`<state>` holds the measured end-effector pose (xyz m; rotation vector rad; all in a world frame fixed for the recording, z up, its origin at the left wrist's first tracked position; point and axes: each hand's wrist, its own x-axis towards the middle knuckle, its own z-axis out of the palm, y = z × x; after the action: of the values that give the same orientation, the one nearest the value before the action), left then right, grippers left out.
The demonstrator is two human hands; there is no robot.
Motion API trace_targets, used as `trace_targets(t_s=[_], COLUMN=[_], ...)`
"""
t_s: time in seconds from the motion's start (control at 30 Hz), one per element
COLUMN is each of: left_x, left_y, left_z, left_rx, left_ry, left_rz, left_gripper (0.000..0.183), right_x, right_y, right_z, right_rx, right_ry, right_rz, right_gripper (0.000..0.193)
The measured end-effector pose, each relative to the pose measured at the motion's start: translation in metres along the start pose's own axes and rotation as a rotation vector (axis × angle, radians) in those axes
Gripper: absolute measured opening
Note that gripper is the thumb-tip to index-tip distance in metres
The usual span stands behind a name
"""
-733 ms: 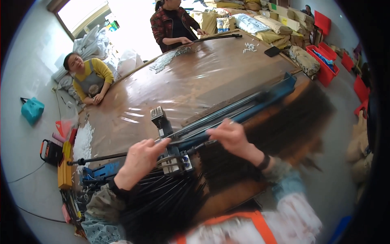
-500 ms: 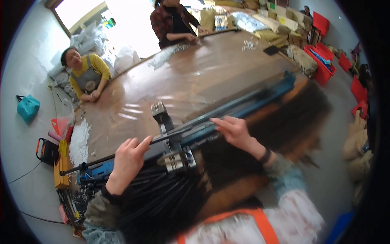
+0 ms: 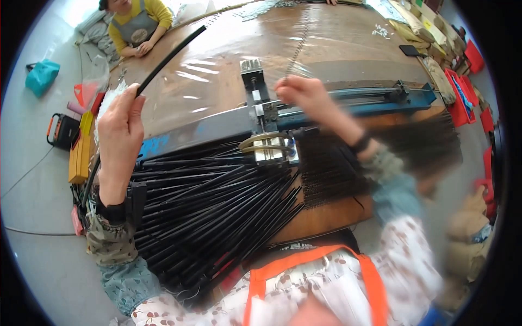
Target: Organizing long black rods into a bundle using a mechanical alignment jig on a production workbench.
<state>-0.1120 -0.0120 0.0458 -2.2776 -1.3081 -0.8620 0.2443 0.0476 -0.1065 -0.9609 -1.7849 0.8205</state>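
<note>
My left hand [image 3: 120, 122] is closed around a long black tube [image 3: 171, 57], held tilted with its upper end pointing up and right. A thin coil spring [image 3: 217, 17] runs on from the tube's tip toward the top edge. My right hand [image 3: 304, 93], slightly blurred, pinches a stretch of coil spring [image 3: 296, 53] rising above it. Whether both stretches are one spring, I cannot tell. Between and below my hands stands a metal clamp fixture [image 3: 267, 146] on a blue rail [image 3: 359, 108]. Many black tubes [image 3: 212, 201] lie fanned out to its left.
A dense row of thin dark springs or rods [image 3: 337, 179] lies right of the fixture. White small pieces [image 3: 110, 100] are heaped at the table's left edge. Across the brown table [image 3: 179, 108] a person in yellow sleeves [image 3: 138, 24] leans. Red bins [image 3: 459, 106] stand at the right.
My left hand has lifted the tube off the rail and tilted it upward on the left. My right hand has risen away from the rail, with spring now showing above it.
</note>
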Motion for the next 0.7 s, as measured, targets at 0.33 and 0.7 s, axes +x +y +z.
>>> trace_targets(t_s=[0.33, 0.7], left_x=[-0.077, -0.077], left_y=[-0.04, -0.062], left_z=[-0.023, 0.019], left_rx=[-0.015, 0.02], left_ry=[-0.151, -0.242], left_rz=[-0.238, -0.177], left_gripper=[0.021, 0.016], right_x=[0.047, -0.034], right_y=[0.01, 0.055], right_z=[0.058, -0.096], right_rx=[-0.419, -1.102], right_ry=[-0.163, 0.084], right_rz=[-0.455, -0.422], right_gripper=[0.012, 0.011])
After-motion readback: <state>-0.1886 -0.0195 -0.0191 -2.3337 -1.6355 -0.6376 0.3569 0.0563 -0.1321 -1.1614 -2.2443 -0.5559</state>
